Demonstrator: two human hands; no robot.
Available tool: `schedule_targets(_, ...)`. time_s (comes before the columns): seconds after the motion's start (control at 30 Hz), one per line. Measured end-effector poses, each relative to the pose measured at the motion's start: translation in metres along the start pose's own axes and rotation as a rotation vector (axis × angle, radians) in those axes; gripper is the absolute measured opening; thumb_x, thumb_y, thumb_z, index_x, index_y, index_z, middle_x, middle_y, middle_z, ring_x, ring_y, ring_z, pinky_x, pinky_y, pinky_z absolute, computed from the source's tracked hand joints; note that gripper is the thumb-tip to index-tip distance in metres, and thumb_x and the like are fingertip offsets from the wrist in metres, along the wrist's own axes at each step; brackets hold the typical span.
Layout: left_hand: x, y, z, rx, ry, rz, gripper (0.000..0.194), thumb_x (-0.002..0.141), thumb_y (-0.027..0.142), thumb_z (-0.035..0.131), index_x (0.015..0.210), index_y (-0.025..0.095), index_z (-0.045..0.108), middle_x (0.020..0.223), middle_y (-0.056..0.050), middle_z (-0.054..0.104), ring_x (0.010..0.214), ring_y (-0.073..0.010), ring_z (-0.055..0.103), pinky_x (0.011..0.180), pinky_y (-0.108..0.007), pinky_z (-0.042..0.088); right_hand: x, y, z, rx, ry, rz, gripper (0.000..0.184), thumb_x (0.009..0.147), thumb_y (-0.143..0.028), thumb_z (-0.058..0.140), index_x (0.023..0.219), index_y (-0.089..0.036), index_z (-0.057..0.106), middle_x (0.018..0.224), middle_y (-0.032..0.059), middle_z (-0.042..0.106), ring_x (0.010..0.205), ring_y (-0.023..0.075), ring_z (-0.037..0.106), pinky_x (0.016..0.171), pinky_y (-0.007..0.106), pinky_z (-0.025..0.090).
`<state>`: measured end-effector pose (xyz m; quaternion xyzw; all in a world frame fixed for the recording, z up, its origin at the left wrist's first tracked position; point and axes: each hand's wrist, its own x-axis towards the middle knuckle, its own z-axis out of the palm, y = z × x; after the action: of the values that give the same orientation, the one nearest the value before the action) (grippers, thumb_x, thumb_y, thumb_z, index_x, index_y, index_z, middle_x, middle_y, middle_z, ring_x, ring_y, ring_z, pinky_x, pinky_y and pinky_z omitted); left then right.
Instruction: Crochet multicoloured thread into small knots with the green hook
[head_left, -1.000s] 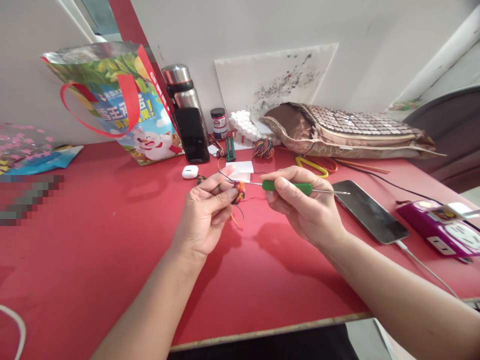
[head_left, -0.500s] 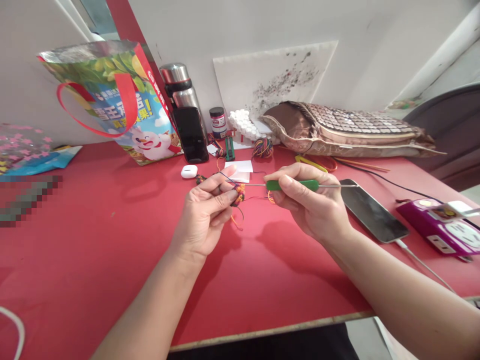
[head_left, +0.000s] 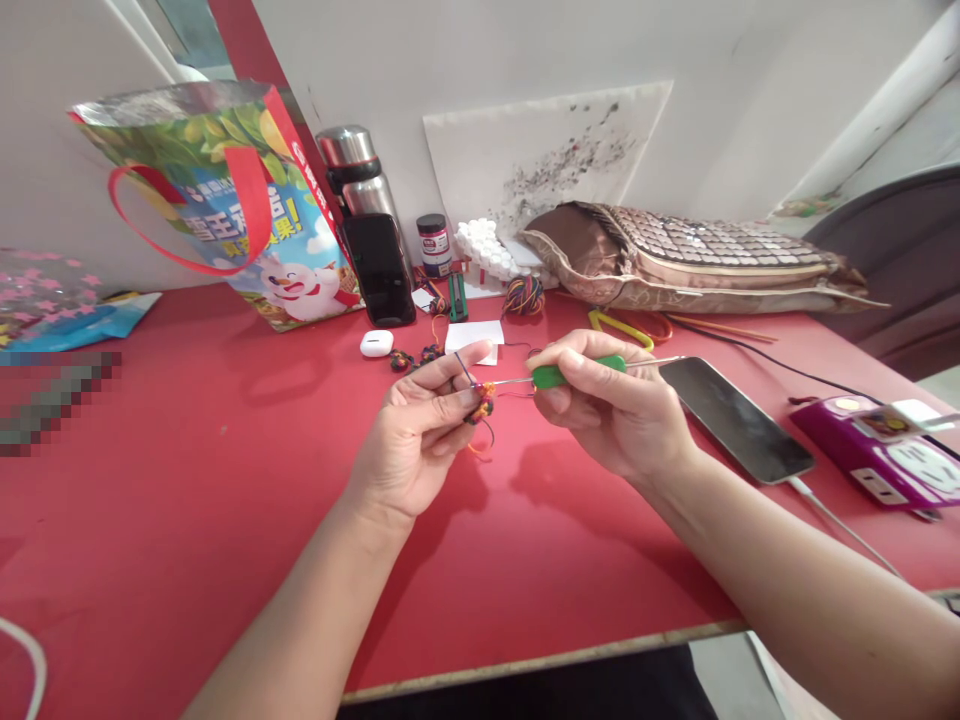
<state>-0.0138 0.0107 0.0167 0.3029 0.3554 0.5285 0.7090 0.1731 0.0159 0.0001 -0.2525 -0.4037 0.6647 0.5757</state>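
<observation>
Between the thumb and fingers of my left hand [head_left: 409,435] is a small piece of multicoloured crochet [head_left: 482,404], orange, yellow and dark. A dark strand of yarn runs over my left index finger, and loose yarn ends hang below the piece. My right hand [head_left: 619,400] grips a crochet hook [head_left: 579,372] by its green handle. The hook's thin metal shaft points left and its tip meets the top of the crochet piece. Behind my left hand, more dark multicoloured crochet [head_left: 403,360] lies on the red table [head_left: 285,500].
Behind my hands are white paper [head_left: 474,337], a yarn ball [head_left: 524,295], an earbud case [head_left: 376,343] and a propped phone [head_left: 379,270]. A charging phone [head_left: 739,420] and a purple power strip [head_left: 874,450] lie right. Scissors with yellow handles [head_left: 615,328] rest near a brown cushion [head_left: 697,260].
The crochet piece and hook tip have shifted slightly right and down. The hook now tilts upward to the right, and my left index finger has moved right.
</observation>
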Motion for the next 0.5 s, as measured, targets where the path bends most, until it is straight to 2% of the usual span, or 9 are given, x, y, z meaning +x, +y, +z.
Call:
schedule_targets(0.2,-0.001,-0.016,0.008,0.04,0.066,0.217,0.02,0.057,0.012,0.096,0.071,0.016,0.081,0.07,0.0,0.067,0.051,-0.0025,0.045,0.038,-0.012,0.025,-0.002,0.01,0.01,0.137,-0.003,0.025,0.013,0.086,-0.029,0.082,0.084,-0.016,0.082,0.064,-0.0004,0.065,0.045,0.004,0.035,0.047,0.024,0.03)
schedule_targets(0.33,-0.003,-0.024,0.011,0.027,0.095,0.259,0.02,0.06,0.012,0.095,0.074,0.019,0.082,0.07,0.001,0.067,0.052,-0.0032,0.046,0.04,-0.013,0.028,-0.003,0.017,0.015,0.192,0.023,0.054,0.014,0.089,-0.03,0.08,0.083,-0.017,0.08,0.068,-0.0012,0.064,0.048,0.0048,0.038,0.049,0.023,0.037)
schedule_targets(0.5,-0.003,-0.022,0.009,0.088,0.113,0.267,0.02,0.064,0.015,0.092,0.081,0.021,0.085,0.076,-0.001,0.072,0.052,-0.004,0.049,0.039,-0.015,0.028,-0.004,0.022,0.015,0.157,0.041,0.061,0.013,0.089,-0.031,0.08,0.091,-0.018,0.081,0.07,-0.0015,0.065,0.05,0.0062,0.042,0.052,0.024,0.042)
